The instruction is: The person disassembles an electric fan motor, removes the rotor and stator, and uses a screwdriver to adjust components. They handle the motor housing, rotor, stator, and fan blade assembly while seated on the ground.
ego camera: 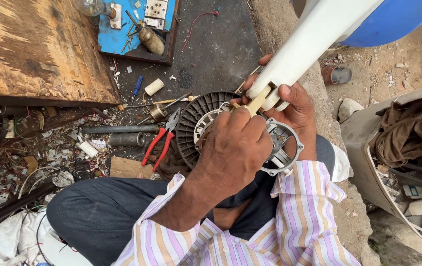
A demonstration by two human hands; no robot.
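Gritty dark workshop floor (221,44), littered with scraps, wooden board (33,44) at upper left. Largest thing in hand: white fan stand tube (314,34), slanting up from my lap toward a blue base (393,19). Its lower end sits against my right hand (295,106), fingers curled around it, thumb pressed on top. Below it, dark ribbed motor disc (191,123) and grey metal motor bracket (282,145), resting over my knees. My left hand (233,148) is closed, fingertips pinched on a tan plastic piece (258,101) at the tube's end, just beside my right thumb. Red-handled pliers (160,143) lie on the floor left of the disc, well clear of both hands.
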